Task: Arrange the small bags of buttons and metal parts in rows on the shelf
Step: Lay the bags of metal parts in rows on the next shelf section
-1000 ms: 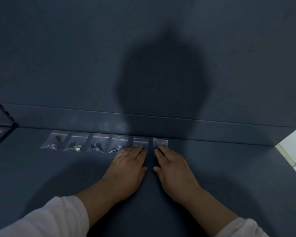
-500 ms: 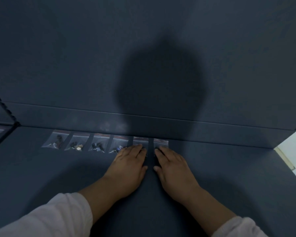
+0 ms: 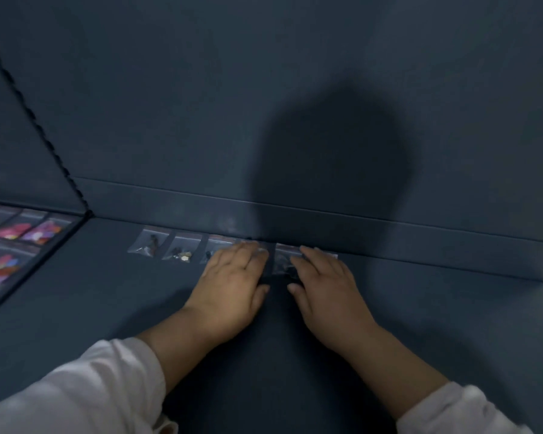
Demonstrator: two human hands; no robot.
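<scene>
Pressing down with both hands opened flat, fingers straight, gripping nothing: left hand and right hand resting on the right end of a single row of small bags lying along the far edge of the shelf, just beside the back wall. Leaving the two leftmost bags uncovered. Risking, as a judgement: dragging covered bags sideways under the palms and closing the gaps; overlapping the bag between the hands onto a neighbour; lifting thin plastic clinging to skin and skewing the row; crumpling bags against the back wall. Not resolving bag edges under the fingers, owing to blur. Disregarding the coloured bags in the compartment at far left.
</scene>
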